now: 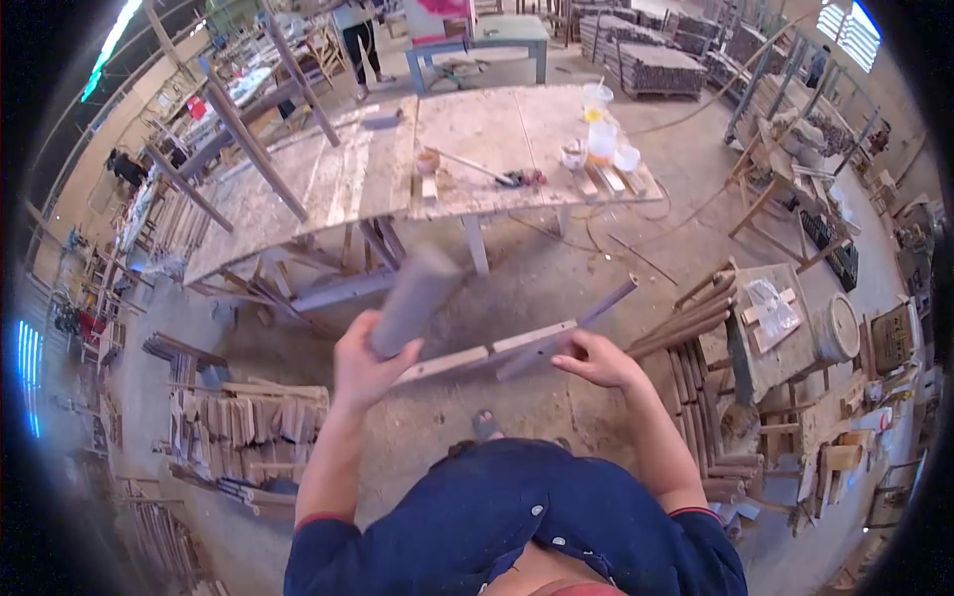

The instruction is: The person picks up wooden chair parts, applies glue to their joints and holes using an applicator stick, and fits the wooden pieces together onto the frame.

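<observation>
My left hand is closed round a thick grey-brown wooden post, raised toward the camera and blurred at its upper end. A pale wooden rail with dark holes or notches runs from near this hand toward the right. At the rail's other end, a thinner wooden post slants up to the right. My right hand is closed at this second post, thumb below and fingers above; its grip is partly hidden. Whether the rail is joined to both posts I cannot tell.
Ahead stands a long worktable with plastic cups, a stick and a dark tool. Stacked wood pieces lie at left, and bundled posts at right beside a small table. A hose crosses the floor.
</observation>
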`<state>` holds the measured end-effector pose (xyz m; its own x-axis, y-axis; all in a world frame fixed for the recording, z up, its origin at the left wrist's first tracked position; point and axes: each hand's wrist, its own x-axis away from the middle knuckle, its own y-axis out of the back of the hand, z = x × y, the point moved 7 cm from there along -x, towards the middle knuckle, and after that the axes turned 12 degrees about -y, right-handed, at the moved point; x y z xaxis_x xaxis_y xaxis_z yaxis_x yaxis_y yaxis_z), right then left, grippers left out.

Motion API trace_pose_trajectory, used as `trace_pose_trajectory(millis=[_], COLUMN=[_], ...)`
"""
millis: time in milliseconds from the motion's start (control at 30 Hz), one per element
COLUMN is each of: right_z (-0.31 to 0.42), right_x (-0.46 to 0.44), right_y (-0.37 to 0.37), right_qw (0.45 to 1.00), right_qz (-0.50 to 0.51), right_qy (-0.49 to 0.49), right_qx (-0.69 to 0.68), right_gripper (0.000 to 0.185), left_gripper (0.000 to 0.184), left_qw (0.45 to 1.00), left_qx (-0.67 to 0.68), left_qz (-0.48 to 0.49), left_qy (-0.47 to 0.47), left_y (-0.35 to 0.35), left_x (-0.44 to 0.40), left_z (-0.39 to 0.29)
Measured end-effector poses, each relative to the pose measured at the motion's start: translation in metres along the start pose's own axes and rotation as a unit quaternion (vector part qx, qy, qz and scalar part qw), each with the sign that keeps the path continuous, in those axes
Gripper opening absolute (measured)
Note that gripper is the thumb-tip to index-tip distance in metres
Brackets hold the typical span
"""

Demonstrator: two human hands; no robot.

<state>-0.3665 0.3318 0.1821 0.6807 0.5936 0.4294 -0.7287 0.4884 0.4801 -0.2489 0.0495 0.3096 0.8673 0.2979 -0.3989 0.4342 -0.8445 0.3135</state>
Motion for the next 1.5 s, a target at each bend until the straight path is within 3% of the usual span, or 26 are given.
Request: trace_pose_trajectory(millis=[33, 100, 167, 233, 267, 367, 467, 567, 667, 733, 767, 800, 900, 933, 967, 1033, 1100, 1133, 1200, 1367, 1500], right_z=[-0.049, -0.139, -0.191, -0.175, -0.162, -0.043, -0.008, 0.049, 0.101, 0.136, 0.16, 0.182, 0.244, 0.27, 0.291, 0.32, 0.339, 0.345, 0.352, 0.326, 0.295], right_x=[-0.027, -0.057, -0.072, -0.114, -0.128, -0.146, -0.179, -0.223, -0.29, -0.309, -0.316, -0.327, -0.339, -0.339, -0.34, -0.356, -0.382, -0.397, -0.432, -0.541, -0.603], right_y=[-0.012, -0.026, -0.018, -0.01, -0.006, 0.007, 0.022, 0.025, 0.009, 0.016, 0.029, 0.056, 0.133, 0.166, 0.196, 0.257, 0.313, 0.338, 0.376, 0.427, 0.457], right_qw=[0.995, 0.959, 0.942, 0.944, 0.927, 0.909, 0.874, 0.89, 0.866, 0.864, 0.863, 0.898, 0.877, 0.846, 0.842, 0.832, 0.833, 0.84, 0.857, 0.892, 0.873], right_qz=[0.013, 0.042, -0.223, -0.261, -0.274, -0.06, -0.135, -0.189, -0.066, -0.073, -0.074, -0.115, -0.161, -0.174, -0.179, -0.22, -0.236, -0.257, -0.289, -0.312, -0.375], right_qy=[-0.071, -0.27, -0.25, -0.099, -0.027, -0.056, -0.034, -0.036, -0.008, 0.003, 0.013, 0.074, 0.119, 0.225, 0.258, 0.292, 0.311, 0.303, 0.275, 0.191, 0.152], right_qx=[0.071, 0.074, -0.012, -0.173, -0.254, -0.409, -0.466, -0.413, -0.496, -0.498, -0.5, -0.418, -0.436, -0.452, -0.438, -0.417, -0.392, -0.369, -0.327, -0.265, -0.272], right_gripper=[0.071, 0.073, 0.078, 0.068, 0.063, 0.064, 0.063, 0.062, 0.061, 0.06, 0.06, 0.062, 0.055, 0.052, 0.049, 0.051, 0.053, 0.054, 0.055, 0.055, 0.055], left_gripper=[0.028, 0.027, 0.028, 0.035, 0.037, 0.041, 0.042, 0.045, 0.05, 0.049, 0.049, 0.048, 0.049, 0.049, 0.049, 0.045, 0.043, 0.043, 0.048, 0.044, 0.038], left_qw=[0.997, 0.995, 0.99, 0.983, 0.978, 0.964, 0.958, 0.947, 0.927, 0.929, 0.927, 0.925, 0.917, 0.909, 0.898, 0.884, 0.887, 0.91, 0.895, 0.892, 0.88], left_qx=[-0.065, -0.021, 0.006, -0.031, -0.028, -0.029, -0.059, -0.11, -0.174, -0.197, -0.194, -0.193, -0.169, -0.167, -0.161, -0.217, -0.117, -0.071, 0.054, 0.076, 0.085], left_qz=[-0.022, -0.095, -0.134, -0.181, -0.202, -0.241, -0.242, -0.237, -0.245, -0.227, -0.238, -0.247, -0.258, -0.253, -0.25, -0.234, -0.247, -0.235, -0.303, -0.37, -0.396], left_qy=[-0.03, 0.035, 0.035, -0.01, -0.04, -0.111, -0.14, -0.185, -0.226, -0.217, -0.218, -0.216, -0.255, -0.287, -0.324, -0.342, -0.372, -0.334, -0.324, -0.25, -0.247], left_y=[0.035, 0.096, 0.145, 0.185, 0.197, 0.225, 0.248, 0.263, 0.284, 0.297, 0.306, 0.315, 0.35, 0.352, 0.344, 0.321, 0.315, 0.314, 0.319, 0.289, 0.266], left_x=[0.001, 0.016, 0.027, 0.036, 0.041, 0.052, 0.052, 0.048, 0.037, 0.024, 0.02, 0.021, 0.026, 0.02, 0.003, -0.039, -0.092, -0.126, -0.179, -0.322, -0.403], left_z=[-0.012, -0.027, -0.047, -0.066, -0.076, -0.096, -0.112, -0.14, -0.164, -0.178, -0.188, -0.198, -0.207, -0.202, -0.198, -0.183, -0.147, -0.126, -0.064, 0.071, 0.136])
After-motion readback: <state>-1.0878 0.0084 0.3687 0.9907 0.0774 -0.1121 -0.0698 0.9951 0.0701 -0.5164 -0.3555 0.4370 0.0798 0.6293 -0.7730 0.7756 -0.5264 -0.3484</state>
